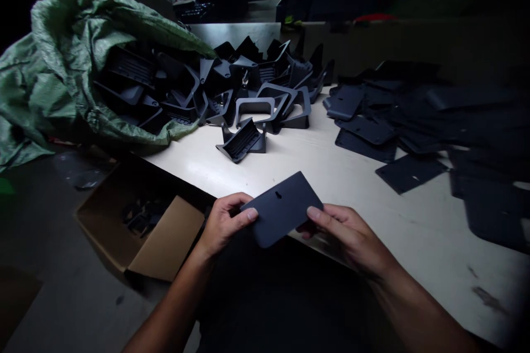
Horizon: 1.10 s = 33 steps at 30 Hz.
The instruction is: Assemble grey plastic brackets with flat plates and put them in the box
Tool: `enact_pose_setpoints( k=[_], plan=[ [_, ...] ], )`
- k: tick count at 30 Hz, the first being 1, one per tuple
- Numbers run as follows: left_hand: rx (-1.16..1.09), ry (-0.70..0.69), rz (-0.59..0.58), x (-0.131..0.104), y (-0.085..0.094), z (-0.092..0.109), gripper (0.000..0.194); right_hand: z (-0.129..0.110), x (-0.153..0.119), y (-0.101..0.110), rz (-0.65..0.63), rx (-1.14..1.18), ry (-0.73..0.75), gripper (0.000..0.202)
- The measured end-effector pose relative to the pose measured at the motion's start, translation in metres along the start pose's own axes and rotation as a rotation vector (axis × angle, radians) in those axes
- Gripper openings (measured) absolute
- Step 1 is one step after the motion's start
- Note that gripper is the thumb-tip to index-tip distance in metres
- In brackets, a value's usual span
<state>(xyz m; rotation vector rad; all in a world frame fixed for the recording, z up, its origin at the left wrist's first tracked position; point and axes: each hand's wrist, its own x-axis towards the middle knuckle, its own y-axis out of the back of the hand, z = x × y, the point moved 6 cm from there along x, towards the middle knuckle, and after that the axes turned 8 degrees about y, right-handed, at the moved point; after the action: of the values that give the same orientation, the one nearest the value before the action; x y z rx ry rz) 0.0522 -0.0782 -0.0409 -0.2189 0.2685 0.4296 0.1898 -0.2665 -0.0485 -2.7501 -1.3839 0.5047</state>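
A flat dark grey plastic panel (285,212) with rounded corners and a small keyhole-shaped slot is held up in front of me, just over the table's near edge. My left hand (227,220) grips its left end, thumb on the upper face. At the right end my right hand (343,229) pinches it the same way, with its fingers partly hidden beneath. Beyond the panel, a small dark moulded bracket (242,140) lies on the pale table (314,154).
A green woven sack (70,60) spills several dark moulded frames (254,105) across the table's back left. Flat dark panels (414,171) are heaped on the right. An opened cardboard box (165,242) with small dark parts inside stands below the table's left edge.
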Motion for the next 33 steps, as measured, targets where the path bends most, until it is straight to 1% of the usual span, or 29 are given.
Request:
enact_pose_setpoints(
  k=[2, 4, 5, 7, 9, 12, 15, 18, 21, 23, 24, 27, 30, 33],
  plan=[
    [0.018, 0.013, -0.057, -0.002, -0.009, 0.000, 0.030, 0.006, 0.000, -0.011, -0.015, 0.169, -0.054, 0.046],
    [0.085, 0.017, -0.105, -0.005, -0.017, 0.002, 0.026, 0.009, 0.000, -0.017, -0.004, 0.268, -0.055, 0.045],
    [0.130, 0.003, -0.093, -0.006, -0.018, 0.004, 0.027, 0.009, -0.001, -0.018, 0.007, 0.275, -0.036, 0.043],
    [0.222, -0.044, -0.003, -0.008, -0.017, 0.010, 0.033, 0.009, -0.001, -0.017, 0.027, 0.224, 0.008, 0.039],
    [0.276, -0.087, 0.074, -0.011, -0.017, 0.015, 0.036, 0.011, -0.002, -0.017, 0.040, 0.160, 0.020, 0.038],
    [0.286, -0.133, 0.096, -0.016, -0.025, 0.016, 0.033, 0.014, -0.004, -0.018, 0.068, 0.150, 0.011, 0.039],
    [0.304, -0.232, 0.186, -0.022, -0.030, 0.014, 0.034, 0.013, -0.006, -0.020, 0.112, 0.217, 0.037, 0.037],
    [0.413, -0.346, 0.240, -0.028, -0.037, 0.014, 0.038, 0.011, -0.008, -0.022, 0.130, 0.254, 0.044, 0.035],
    [0.493, -0.402, 0.249, -0.029, -0.044, 0.015, 0.041, 0.010, -0.007, -0.022, 0.134, 0.281, 0.029, 0.034],
    [0.463, -0.377, 0.215, -0.029, -0.048, 0.017, 0.042, 0.008, -0.006, -0.020, 0.161, 0.320, 0.022, 0.034],
    [0.424, -0.339, 0.185, -0.028, -0.049, 0.017, 0.042, 0.007, -0.006, -0.018, 0.178, 0.335, 0.024, 0.034],
    [0.274, -0.160, 0.104, -0.022, -0.046, 0.013, 0.042, 0.001, -0.007, -0.012, 0.186, 0.295, 0.061, 0.038],
    [0.100, 0.000, 0.084, -0.010, -0.035, 0.005, 0.038, -0.007, -0.011, -0.010, 0.119, 0.081, 0.142, 0.042],
    [-0.130, 0.092, 0.053, 0.010, -0.029, -0.003, 0.050, -0.013, -0.016, -0.016, 0.009, -0.198, 0.230, 0.043]
  ],
)
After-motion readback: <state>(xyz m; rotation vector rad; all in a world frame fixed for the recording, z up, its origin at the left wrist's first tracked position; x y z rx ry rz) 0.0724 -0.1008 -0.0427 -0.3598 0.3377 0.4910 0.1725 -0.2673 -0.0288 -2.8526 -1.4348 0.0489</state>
